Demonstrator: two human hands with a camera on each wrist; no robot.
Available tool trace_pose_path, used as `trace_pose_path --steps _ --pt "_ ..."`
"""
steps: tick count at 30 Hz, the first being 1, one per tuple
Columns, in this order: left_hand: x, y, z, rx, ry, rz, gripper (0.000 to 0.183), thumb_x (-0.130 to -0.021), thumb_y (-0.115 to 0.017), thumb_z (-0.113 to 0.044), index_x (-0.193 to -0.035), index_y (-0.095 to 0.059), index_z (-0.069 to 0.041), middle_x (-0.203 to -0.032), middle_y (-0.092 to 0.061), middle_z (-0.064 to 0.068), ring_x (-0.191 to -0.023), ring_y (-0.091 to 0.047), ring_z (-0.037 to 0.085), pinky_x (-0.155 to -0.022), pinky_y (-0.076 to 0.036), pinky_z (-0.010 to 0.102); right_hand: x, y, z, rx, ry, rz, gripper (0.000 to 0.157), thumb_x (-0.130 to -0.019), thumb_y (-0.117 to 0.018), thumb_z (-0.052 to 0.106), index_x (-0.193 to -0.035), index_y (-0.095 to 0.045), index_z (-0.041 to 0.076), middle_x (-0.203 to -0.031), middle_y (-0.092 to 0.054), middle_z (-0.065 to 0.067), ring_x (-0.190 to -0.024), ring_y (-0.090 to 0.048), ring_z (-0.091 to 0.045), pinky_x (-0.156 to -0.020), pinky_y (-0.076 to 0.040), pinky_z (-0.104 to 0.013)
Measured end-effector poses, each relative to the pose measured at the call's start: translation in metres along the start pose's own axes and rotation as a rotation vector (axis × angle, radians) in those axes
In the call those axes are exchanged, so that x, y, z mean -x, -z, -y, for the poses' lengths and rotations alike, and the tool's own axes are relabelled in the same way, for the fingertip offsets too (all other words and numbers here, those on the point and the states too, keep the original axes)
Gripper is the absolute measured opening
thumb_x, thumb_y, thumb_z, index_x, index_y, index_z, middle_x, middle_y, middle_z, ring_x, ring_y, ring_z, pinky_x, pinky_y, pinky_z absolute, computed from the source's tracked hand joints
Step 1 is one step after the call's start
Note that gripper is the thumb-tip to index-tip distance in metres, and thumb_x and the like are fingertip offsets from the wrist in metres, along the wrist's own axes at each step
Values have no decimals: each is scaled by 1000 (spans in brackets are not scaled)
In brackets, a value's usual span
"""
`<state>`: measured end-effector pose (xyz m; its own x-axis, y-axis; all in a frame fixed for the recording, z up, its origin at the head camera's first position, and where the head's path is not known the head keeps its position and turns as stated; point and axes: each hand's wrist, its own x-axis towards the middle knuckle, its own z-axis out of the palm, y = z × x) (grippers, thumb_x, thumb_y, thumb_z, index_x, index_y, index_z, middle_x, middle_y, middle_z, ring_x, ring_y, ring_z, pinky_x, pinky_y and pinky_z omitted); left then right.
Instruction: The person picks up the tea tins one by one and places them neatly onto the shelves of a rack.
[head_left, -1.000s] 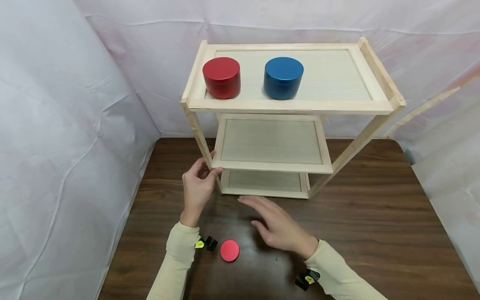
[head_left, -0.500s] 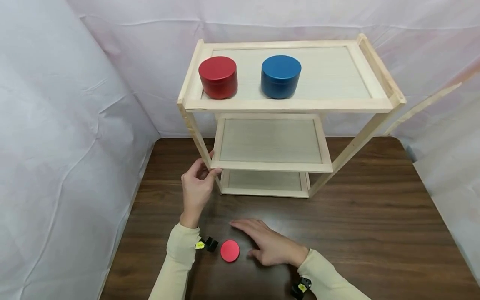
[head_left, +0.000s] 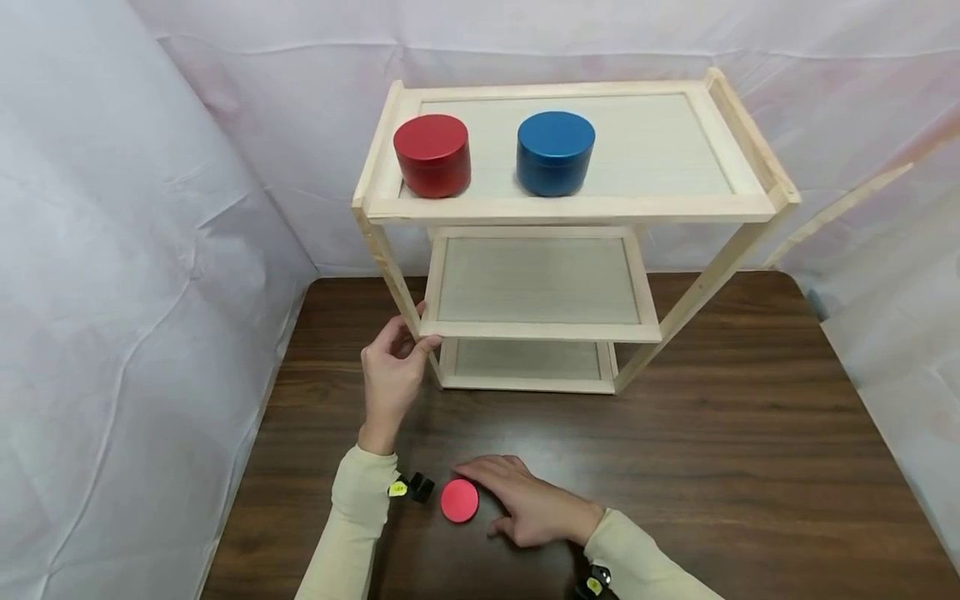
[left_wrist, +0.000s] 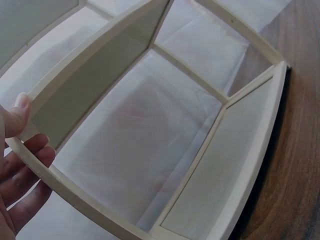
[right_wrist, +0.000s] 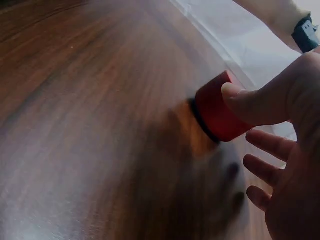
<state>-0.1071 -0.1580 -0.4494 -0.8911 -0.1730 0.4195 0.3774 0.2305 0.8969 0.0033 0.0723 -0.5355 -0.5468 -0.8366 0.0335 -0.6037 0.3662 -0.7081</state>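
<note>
My left hand point(head_left: 393, 371) grips the front left post of the wooden shelf rack point(head_left: 540, 332) at the middle tier. In the left wrist view the thumb lies on one side of the frame and the fingers point(left_wrist: 27, 200) curl round the other. My right hand point(head_left: 525, 502) hovers just right of a small red cylindrical tin point(head_left: 459, 501) on the table, its fingers loosely extended past the far side. In the right wrist view the thumb overlaps the small red tin point(right_wrist: 217, 112); whether it touches cannot be told. No grip on it shows.
A larger red round tin point(head_left: 433, 158) and a blue round tin point(head_left: 555, 156) stand on the rack's top tier. The dark wooden table point(head_left: 750, 433) lies under everything. White cloth point(head_left: 150, 250) hangs at the back and both sides.
My right hand has come down and toward me, from in front of the rack to beside the small red tin. The left hand keeps its grip on the rack. The view shifts slightly.
</note>
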Motion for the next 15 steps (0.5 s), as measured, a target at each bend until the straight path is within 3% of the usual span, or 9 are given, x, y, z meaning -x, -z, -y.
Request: trace_pose_path --steps 10,15 --pt "-1 0 -2 3 12 -6 38 -86 -85 1 -123 -76 -3 -130 -76 14 -100 -76 4 -86 -61 17 3 -9 -2 46 -1 -24 86 -84 -85 11 -159 -44 23 -157 -53 10 -149 -45 -24 -120 -37 -53" --pt "0 0 -2 13 15 -11 36 -87 -85 -2 -122 -76 -2 -130 -75 15 -99 -75 4 -85 -61 17 3 -17 -1 37 -15 -75 83 -84 -87 14 -157 -47 21 -155 -54 7 -147 -47 -25 -118 -37 -54"
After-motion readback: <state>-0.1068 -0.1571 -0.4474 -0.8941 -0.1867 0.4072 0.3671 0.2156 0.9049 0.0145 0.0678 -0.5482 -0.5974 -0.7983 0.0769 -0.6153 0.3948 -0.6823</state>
